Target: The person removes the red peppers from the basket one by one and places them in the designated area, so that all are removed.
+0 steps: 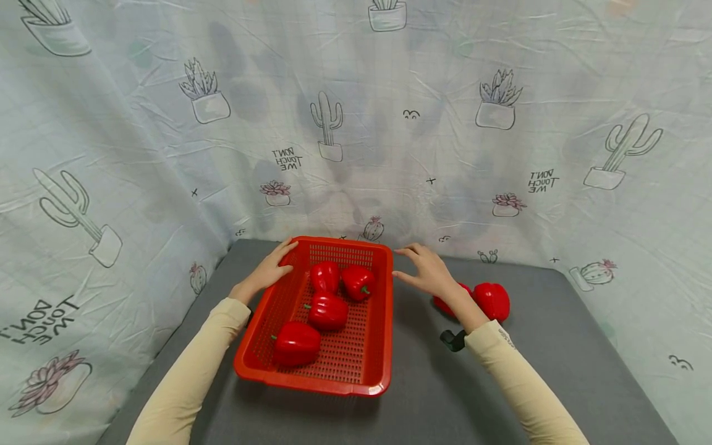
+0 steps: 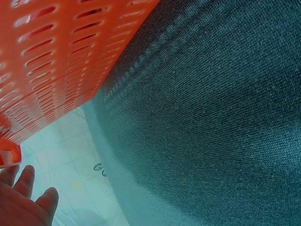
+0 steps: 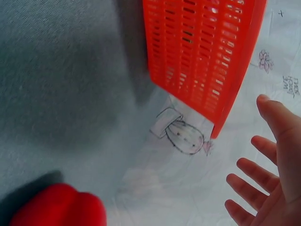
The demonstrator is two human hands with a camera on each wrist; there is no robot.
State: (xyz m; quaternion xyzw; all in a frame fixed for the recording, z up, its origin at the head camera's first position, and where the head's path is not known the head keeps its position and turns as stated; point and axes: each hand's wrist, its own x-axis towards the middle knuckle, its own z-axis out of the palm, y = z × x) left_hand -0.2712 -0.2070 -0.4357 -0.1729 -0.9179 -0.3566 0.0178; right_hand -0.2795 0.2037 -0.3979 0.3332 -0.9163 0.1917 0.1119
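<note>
A red plastic basket (image 1: 314, 384) with slotted walls sits on the grey table, holding several red bell peppers (image 1: 328, 311). At its far left corner, my left hand (image 1: 269, 269) lies along the rim with fingers extended; in the left wrist view, those fingers (image 2: 47, 202) look straight and spread close to the basket's rim. Beyond the far right corner, my right hand (image 1: 428, 272) is held with fingers spread toward the basket. The right wrist view shows a gap between this hand (image 3: 277, 174) and the basket wall (image 3: 197, 61). Nothing is in its grasp.
Two more red bell peppers (image 1: 492, 301) lie on the grey table (image 1: 556, 371) to the right, one partly hidden behind my right forearm. A cactus-printed curtain (image 1: 378, 142) hangs behind the table and along both sides.
</note>
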